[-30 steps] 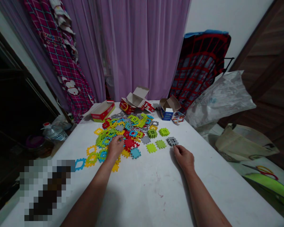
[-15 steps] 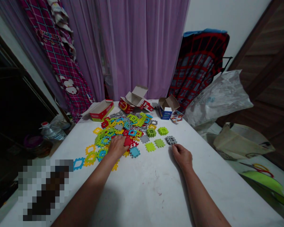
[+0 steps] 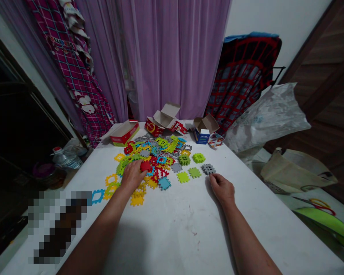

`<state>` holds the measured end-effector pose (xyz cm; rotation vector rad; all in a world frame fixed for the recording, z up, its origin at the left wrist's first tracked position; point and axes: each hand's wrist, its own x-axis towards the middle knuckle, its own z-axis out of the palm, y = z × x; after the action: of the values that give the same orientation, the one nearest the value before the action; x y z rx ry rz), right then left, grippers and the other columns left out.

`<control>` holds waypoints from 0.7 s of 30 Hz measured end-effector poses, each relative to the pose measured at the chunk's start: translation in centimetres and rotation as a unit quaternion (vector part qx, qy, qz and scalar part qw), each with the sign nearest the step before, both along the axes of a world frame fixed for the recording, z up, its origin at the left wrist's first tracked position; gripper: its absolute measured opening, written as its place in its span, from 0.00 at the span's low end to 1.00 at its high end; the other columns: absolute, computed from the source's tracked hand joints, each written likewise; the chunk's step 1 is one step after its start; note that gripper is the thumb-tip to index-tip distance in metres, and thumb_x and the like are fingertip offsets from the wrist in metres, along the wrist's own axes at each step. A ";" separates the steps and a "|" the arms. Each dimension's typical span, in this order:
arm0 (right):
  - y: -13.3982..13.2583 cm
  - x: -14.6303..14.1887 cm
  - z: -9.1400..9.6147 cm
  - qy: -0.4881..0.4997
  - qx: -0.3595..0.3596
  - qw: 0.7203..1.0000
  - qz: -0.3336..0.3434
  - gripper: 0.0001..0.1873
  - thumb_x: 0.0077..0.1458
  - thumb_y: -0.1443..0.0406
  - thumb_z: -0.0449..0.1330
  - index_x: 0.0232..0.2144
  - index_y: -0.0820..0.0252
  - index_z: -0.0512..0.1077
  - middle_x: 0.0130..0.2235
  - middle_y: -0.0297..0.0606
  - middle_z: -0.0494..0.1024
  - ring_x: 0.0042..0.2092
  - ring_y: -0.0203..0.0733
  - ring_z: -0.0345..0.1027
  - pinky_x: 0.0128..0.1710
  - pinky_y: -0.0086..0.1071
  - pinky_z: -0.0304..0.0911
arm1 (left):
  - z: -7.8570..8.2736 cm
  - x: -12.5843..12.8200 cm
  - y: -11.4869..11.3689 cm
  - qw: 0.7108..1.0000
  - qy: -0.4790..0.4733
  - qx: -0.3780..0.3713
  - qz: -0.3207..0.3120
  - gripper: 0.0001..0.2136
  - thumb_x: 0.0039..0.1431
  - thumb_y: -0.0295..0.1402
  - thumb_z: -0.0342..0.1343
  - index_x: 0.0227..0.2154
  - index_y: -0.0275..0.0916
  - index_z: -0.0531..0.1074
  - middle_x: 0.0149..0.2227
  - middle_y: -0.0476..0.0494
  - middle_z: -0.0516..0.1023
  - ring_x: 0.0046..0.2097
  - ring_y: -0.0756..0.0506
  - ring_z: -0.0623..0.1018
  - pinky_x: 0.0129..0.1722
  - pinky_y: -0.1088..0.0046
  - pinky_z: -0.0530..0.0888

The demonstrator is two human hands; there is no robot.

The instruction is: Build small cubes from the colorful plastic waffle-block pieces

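Note:
A pile of coloured interlocking plastic tiles [image 3: 154, 152] covers the middle of the white table [image 3: 174, 229]. My left hand [image 3: 132, 175] is at the pile's near left side, fingers pinched on a red tile [image 3: 145, 165] lifted just off the heap. My right hand [image 3: 223, 188] rests on the table with fingers curled, its fingertips close to a grey tile block [image 3: 208, 169]. Two green tiles [image 3: 189, 175] lie between the hands, and green tile blocks [image 3: 191, 159] sit behind them.
Opened cardboard boxes [image 3: 163, 122] and a red tray box [image 3: 124, 133] stand at the table's far edge before a purple curtain. A white plastic bag [image 3: 269, 118] sits at the right. A water bottle [image 3: 66, 158] lies off the left edge. A blurred patch covers the near left.
My left hand drew back to the left and came up holding a red tile from the pile. My right hand has stayed by the grey block.

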<state>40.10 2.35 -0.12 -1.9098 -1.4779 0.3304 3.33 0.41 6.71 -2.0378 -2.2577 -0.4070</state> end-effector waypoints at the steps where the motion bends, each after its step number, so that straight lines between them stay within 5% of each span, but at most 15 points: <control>1: 0.0 0.0 0.0 0.001 -0.003 1.000 -0.002 0.18 0.54 0.53 0.54 0.38 0.53 0.81 0.33 0.38 0.82 0.34 0.42 0.70 0.32 0.31 0.57 | 0.1 -0.5 0.1 1.000 0.004 0.007 0.009 0.23 0.58 0.38 0.54 0.57 0.38 0.68 0.56 0.37 0.74 0.57 0.38 0.72 0.58 0.61 0.66; 7: 0.0 -0.1 0.2 -0.008 -0.019 1.000 -0.006 0.19 0.55 0.53 0.54 0.38 0.53 0.80 0.33 0.38 0.81 0.35 0.43 0.70 0.32 0.31 0.56 | 0.8 -1.2 1.1 0.999 0.014 0.027 0.028 0.23 0.58 0.35 0.55 0.56 0.40 0.70 0.61 0.37 0.69 0.60 0.37 0.68 0.59 0.59 0.65; 17: 0.2 0.1 -0.2 -0.002 -0.013 1.000 -0.009 0.20 0.54 0.52 0.53 0.37 0.53 0.80 0.33 0.37 0.81 0.35 0.43 0.71 0.32 0.31 0.56 | 0.6 0.5 4.8 0.988 0.041 -0.019 -0.150 0.17 0.61 0.28 0.49 0.47 0.48 0.78 0.56 0.44 0.76 0.58 0.39 0.70 0.56 0.57 0.62; 21: 0.2 0.2 -0.2 0.003 -0.008 1.000 -0.002 0.20 0.54 0.52 0.53 0.37 0.53 0.80 0.32 0.37 0.81 0.34 0.43 0.71 0.31 0.30 0.57 | 0.8 0.8 6.1 0.982 0.031 -0.048 -0.179 0.13 0.57 0.26 0.53 0.39 0.48 0.80 0.45 0.44 0.82 0.50 0.41 0.75 0.55 0.59 0.62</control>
<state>40.27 2.56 -0.31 -1.9223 -1.4707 0.3459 4.13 6.54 7.51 -2.4747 -1.9078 -0.2536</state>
